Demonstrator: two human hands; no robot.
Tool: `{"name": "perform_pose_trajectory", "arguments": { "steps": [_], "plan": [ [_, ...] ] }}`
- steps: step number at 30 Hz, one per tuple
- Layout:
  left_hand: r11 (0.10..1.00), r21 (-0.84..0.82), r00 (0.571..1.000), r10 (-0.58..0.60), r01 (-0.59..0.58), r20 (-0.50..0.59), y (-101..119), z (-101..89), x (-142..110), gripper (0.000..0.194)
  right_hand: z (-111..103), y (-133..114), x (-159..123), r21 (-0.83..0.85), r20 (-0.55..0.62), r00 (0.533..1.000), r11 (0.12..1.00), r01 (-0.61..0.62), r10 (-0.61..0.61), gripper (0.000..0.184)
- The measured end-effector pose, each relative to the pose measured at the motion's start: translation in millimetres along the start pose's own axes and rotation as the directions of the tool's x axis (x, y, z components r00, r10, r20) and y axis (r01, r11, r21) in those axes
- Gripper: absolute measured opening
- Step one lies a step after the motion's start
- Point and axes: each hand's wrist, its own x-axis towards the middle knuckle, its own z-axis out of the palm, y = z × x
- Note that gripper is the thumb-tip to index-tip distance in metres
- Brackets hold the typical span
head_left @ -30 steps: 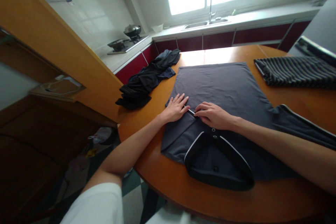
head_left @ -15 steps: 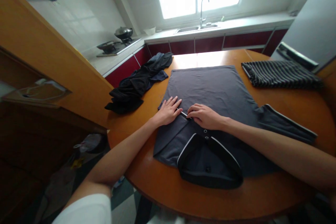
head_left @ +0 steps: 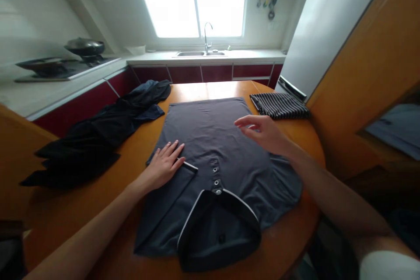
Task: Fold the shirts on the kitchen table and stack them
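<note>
A dark grey polo shirt (head_left: pixel 210 131) lies spread front up, its collar (head_left: pixel 218 262) with white edging nearest me and a buttoned placket (head_left: pixel 215 175) above it. The left sleeve is folded inward over the body, its white-edged cuff (head_left: pixel 189 165) pointing toward the placket. My left hand (head_left: pixel 166 165) rests flat on that sleeve by the cuff, fingers spread. Over the shirt's right side hovers my right hand (head_left: pixel 259 130), fingers slightly curled and apart, with nothing in it. The right sleeve (head_left: pixel 285 179) lies wrinkled beneath my right forearm, which hides part of it.
Dark crumpled clothes (head_left: pixel 108 127) lie along the left side of the wooden table (head_left: pixel 288 245). A folded black-and-white striped cloth (head_left: pixel 278 105) is at the far right. Beyond stand a counter with a sink (head_left: pixel 200 53), a stove with a pan (head_left: pixel 84 47), and a fridge (head_left: pixel 311 30).
My right hand has let go of the folded left sleeve's cuff and moved right, above the shirt. The left hand stays on the sleeve. The view has turned to the right.
</note>
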Motion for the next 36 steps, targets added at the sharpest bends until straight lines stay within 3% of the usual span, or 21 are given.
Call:
{"name": "perform_pose_trajectory", "arguments": {
  "steps": [3, 7, 10, 13, 20, 25, 31, 33, 36],
  "plan": [
    [1.0, 0.017, 0.999, 0.009, -0.008, -0.047, -4.8, 6.8, 2.7, 0.063, -41.5, 37.5, -29.0, -0.112, -0.138, 0.973, 0.974, -0.199, 0.183, 0.026],
    [1.0, 0.027, 0.997, 0.017, -0.015, -0.075, -8.4, 13.1, 6.8, 0.063, -81.3, 89.3, -83.3, -0.276, -0.359, 0.847, 0.822, -0.498, 0.393, 0.024],
    [0.999, 0.03, 0.997, 0.018, -0.016, -0.075, -8.1, 13.9, 9.6, 0.065, -93.4, 110.9, -122.0, -0.275, -0.347, 0.781, 0.74, -0.614, 0.52, 0.024],
    [1.0, 0.022, 0.997, 0.012, -0.01, -0.082, -6.1, 12.8, 11.8, 0.065, -92.1, 112.0, -146.6, -0.298, -0.346, 0.753, 0.695, -0.654, 0.56, 0.026],
    [1.0, 0.007, 0.996, -0.005, 0.005, -0.085, -4.0, 10.1, 14.3, 0.064, -68.9, 76.9, -158.2, -0.471, -0.318, 0.772, 0.615, -0.632, 0.551, 0.024],
    [1.0, -0.019, 0.996, -0.003, 0.001, -0.088, -4.4, 9.1, 15.3, 0.063, -61.2, 72.2, -163.0, -0.545, -0.32, 0.777, 0.566, -0.619, 0.542, 0.019],
    [0.999, -0.033, 0.997, -0.005, 0.002, -0.081, -6.4, 11.1, 16.1, 0.063, -53.2, 76.2, -168.0, -0.685, -0.346, 0.872, 0.542, -0.487, 0.347, 0.018],
    [0.999, -0.031, 0.996, 0.012, -0.015, -0.092, -7.7, 12.2, 16.1, 0.063, -49.9, 73.8, -166.5, -0.686, -0.354, 0.869, 0.535, -0.492, 0.345, 0.015],
    [0.999, -0.034, 0.996, 0.032, -0.035, -0.085, -8.6, 12.3, 16.1, 0.064, -47.5, 66.8, -162.3, -0.67, -0.366, 0.83, 0.5, -0.549, 0.421, 0.014]
  ]
}}
